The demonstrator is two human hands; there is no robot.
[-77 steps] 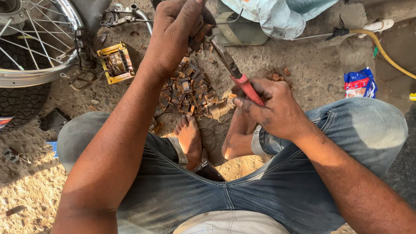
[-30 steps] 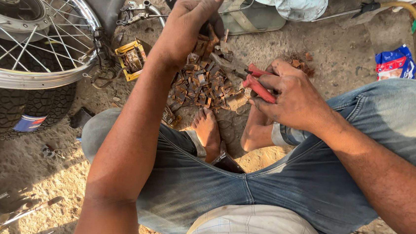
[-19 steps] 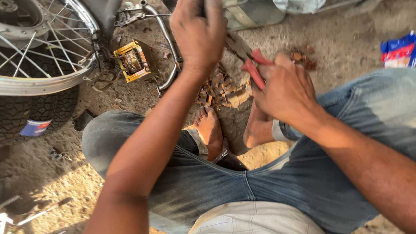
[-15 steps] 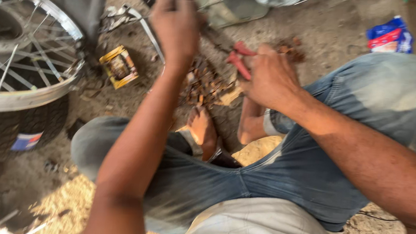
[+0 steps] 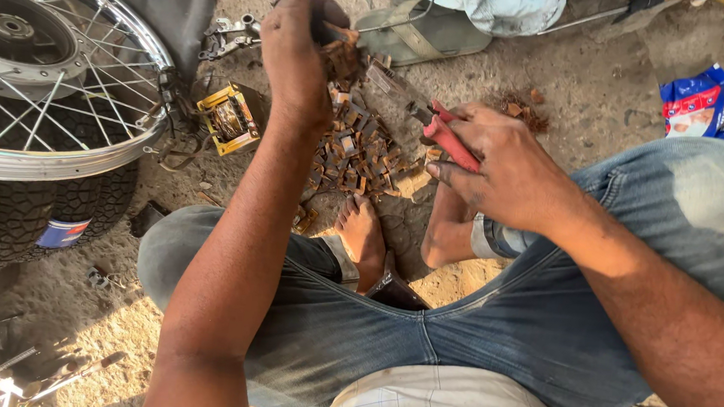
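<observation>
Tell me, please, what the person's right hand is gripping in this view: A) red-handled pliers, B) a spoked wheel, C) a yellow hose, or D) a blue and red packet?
A: the right hand wraps around the red-handled pliers, whose red grips show above the fingers.

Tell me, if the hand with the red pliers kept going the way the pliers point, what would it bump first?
Probably the rusty block held in the left hand; the right hand aims its pliers there, though depth is unclear.
</observation>
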